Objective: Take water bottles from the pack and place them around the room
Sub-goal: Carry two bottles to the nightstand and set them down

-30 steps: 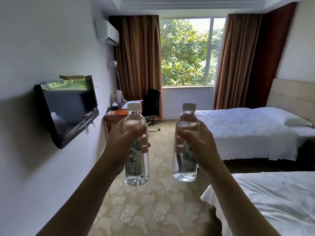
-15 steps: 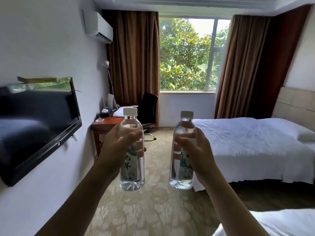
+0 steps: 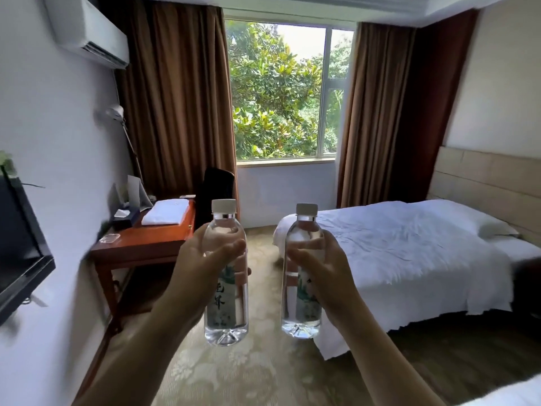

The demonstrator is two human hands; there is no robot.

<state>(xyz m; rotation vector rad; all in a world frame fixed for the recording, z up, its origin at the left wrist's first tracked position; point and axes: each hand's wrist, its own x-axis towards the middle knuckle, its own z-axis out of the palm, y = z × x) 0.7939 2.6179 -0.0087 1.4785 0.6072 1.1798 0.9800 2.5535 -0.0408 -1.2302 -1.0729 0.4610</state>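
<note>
Two clear water bottles with white caps and green-and-white labels are held upright in front of me, side by side and apart. My left hand (image 3: 202, 268) grips the left bottle (image 3: 225, 317) around its upper body, fingers curled round it. My right hand (image 3: 325, 273) grips the right bottle (image 3: 300, 312) the same way. Both bottles look full and hang above the patterned carpet. The pack is out of view.
A wooden desk (image 3: 146, 244) stands at the left wall with a folded white towel (image 3: 167, 212), a tissue box (image 3: 124, 216) and a glass ashtray (image 3: 109, 238). A black chair (image 3: 216, 186) is behind it. A white bed (image 3: 409, 253) lies right; a wall TV (image 3: 20, 250) hangs left.
I have walked forward down the room with both bottles held the same way. The desk, chair and far bed are nearer, and the TV has slid to the left edge.
</note>
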